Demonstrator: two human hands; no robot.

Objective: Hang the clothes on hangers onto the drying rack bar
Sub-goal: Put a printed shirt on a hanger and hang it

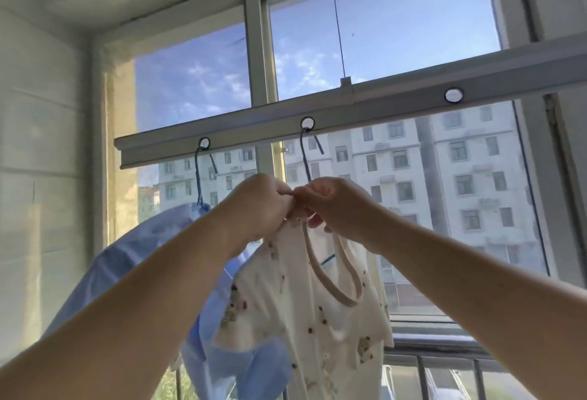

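Both hands are pinching the top of a little cream top. In the head view, the left hand (pixel 259 205) and the right hand (pixel 330 205) are up high and meet in the middle, knuckles almost touching. Each one has its fingers curled tight on the cloth at the neck of the cream top (pixel 305 314), right under where its hanger goes up. Both arms reach in from the bottom corners.

The cream top has small brown spots and a tan band round the neck. It hangs down loose below the hands. Its hanger hook (pixel 305 158) is thin and blue and goes up into a round hole in the drying rack bar (pixel 381 107). The bar is long and pale and slants up to the right. It has three round holes that I can see. The hole far to the right (pixel 453 95) has no hook in it.

A light blue shirt (pixel 127 260) hangs just beside the cream top, on the left, and part of it sits behind the left arm. Its own blue hook (pixel 198 171) goes up into the left hole of the bar.

Behind it all is a big window (pixel 254 50) with blue sky, some clouds and tall grey buildings (pixel 470 183). Dark railings (pixel 422 368) show low down.
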